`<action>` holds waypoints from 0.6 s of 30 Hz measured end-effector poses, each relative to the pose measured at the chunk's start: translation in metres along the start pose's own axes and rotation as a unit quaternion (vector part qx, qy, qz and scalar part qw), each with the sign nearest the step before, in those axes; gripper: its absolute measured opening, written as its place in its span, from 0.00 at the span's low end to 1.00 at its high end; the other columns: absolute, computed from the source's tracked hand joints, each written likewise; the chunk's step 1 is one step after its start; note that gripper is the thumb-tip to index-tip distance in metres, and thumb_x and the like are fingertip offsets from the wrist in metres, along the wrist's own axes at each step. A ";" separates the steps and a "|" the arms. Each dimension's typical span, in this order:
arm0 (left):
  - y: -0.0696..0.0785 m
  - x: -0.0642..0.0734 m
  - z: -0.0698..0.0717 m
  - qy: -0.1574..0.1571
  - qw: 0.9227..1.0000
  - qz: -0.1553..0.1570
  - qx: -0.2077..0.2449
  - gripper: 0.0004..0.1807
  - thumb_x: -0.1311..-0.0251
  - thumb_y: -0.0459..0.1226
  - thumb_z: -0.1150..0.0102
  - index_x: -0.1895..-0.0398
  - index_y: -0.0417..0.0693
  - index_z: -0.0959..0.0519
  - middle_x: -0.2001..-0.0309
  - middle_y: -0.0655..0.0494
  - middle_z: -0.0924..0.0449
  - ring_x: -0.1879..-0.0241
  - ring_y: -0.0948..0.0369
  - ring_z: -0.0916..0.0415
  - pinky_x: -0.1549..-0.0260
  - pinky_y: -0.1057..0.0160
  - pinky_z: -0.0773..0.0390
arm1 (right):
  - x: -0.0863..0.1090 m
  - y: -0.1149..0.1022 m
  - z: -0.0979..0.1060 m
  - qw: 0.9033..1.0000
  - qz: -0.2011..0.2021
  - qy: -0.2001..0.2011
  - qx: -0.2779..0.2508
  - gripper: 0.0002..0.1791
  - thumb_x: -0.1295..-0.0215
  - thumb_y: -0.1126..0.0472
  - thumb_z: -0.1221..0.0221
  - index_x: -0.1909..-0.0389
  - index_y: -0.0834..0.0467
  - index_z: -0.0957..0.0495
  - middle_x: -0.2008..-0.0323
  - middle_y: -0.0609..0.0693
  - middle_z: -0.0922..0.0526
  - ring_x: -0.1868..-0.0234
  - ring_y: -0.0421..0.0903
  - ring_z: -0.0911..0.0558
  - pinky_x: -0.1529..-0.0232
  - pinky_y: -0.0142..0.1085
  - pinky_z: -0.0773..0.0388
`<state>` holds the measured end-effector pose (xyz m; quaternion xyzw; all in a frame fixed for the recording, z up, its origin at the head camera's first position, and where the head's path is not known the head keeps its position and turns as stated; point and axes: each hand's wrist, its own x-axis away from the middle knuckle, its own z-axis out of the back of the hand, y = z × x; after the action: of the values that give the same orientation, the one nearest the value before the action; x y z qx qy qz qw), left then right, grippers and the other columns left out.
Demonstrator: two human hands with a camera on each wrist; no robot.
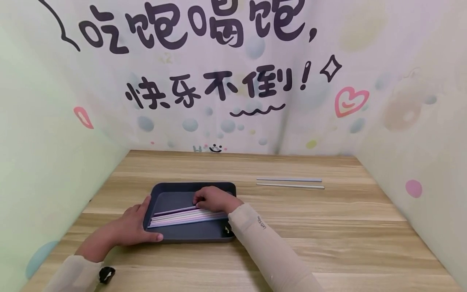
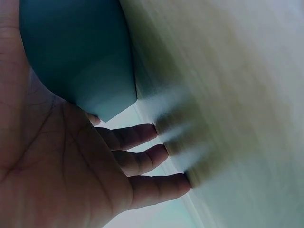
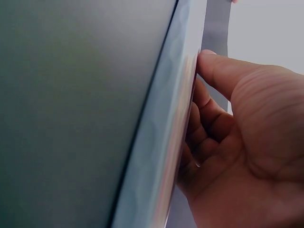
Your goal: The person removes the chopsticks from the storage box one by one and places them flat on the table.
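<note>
Slim pastel chopsticks [image 1: 178, 217] lie at seven o'clock in a dark-grey rectangular tray [image 1: 197, 240], right hand [image 1: 213, 199] pinching their twelve-o'clock edge, left hand [image 1: 133, 227] straight-fingered against its side, so uneven pressure could scatter them.

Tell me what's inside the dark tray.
Thin chopsticks lie side by side in the tray. The right hand covers part of them; what lies beneath it cannot be seen.

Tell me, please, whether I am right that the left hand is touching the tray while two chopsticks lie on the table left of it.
Not quite: the two chopsticks lie on the table to the right of the tray, as the head view shows. The left hand is touching the tray.
</note>
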<state>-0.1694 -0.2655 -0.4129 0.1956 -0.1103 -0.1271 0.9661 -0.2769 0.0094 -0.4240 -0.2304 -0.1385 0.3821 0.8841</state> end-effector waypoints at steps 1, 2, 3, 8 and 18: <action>0.000 0.000 0.000 -0.001 1.000 0.001 0.001 0.72 0.55 0.63 0.28 0.27 0.24 0.61 0.38 0.15 0.44 0.38 0.26 0.43 0.45 0.33 0.34 | 0.000 0.000 0.000 1.000 0.000 -0.001 0.001 0.05 0.27 0.60 0.42 0.63 0.50 0.19 0.67 0.39 0.21 0.68 0.37 0.26 0.62 0.28 0.29; 0.000 0.000 -0.001 -0.003 1.000 0.002 0.001 0.72 0.55 0.63 0.28 0.27 0.24 0.61 0.38 0.15 0.45 0.37 0.26 0.43 0.45 0.34 0.34 | 0.000 0.000 0.000 1.000 0.000 -0.001 0.002 0.05 0.27 0.60 0.42 0.63 0.50 0.19 0.67 0.39 0.21 0.68 0.37 0.26 0.62 0.28 0.29; 0.000 0.000 -0.001 -0.004 1.000 0.003 0.002 0.72 0.55 0.63 0.28 0.27 0.24 0.61 0.38 0.15 0.45 0.37 0.26 0.43 0.45 0.34 0.34 | 0.000 0.001 0.000 1.000 0.000 0.000 0.004 0.05 0.27 0.60 0.42 0.63 0.50 0.19 0.67 0.39 0.21 0.68 0.37 0.26 0.62 0.28 0.29; -0.001 -0.001 -0.002 -0.007 1.000 0.005 0.002 0.73 0.55 0.64 0.29 0.26 0.24 0.61 0.37 0.15 0.46 0.37 0.26 0.44 0.45 0.33 0.35 | 0.001 0.001 -0.001 1.000 -0.004 0.004 -0.009 0.05 0.28 0.60 0.41 0.63 0.50 0.18 0.68 0.39 0.21 0.69 0.37 0.26 0.62 0.29 0.29; -0.002 0.000 -0.001 -0.006 1.000 0.003 0.000 0.73 0.54 0.64 0.29 0.26 0.24 0.62 0.37 0.14 0.46 0.37 0.26 0.44 0.45 0.34 0.34 | 0.000 0.001 -0.003 1.000 -0.001 0.005 -0.006 0.05 0.28 0.62 0.41 0.63 0.50 0.18 0.68 0.39 0.21 0.69 0.36 0.26 0.63 0.28 0.29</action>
<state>-0.1696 -0.2669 -0.4148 0.1944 -0.1165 -0.1256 0.9659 -0.2760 0.0091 -0.4268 -0.2378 -0.1365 0.3793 0.8837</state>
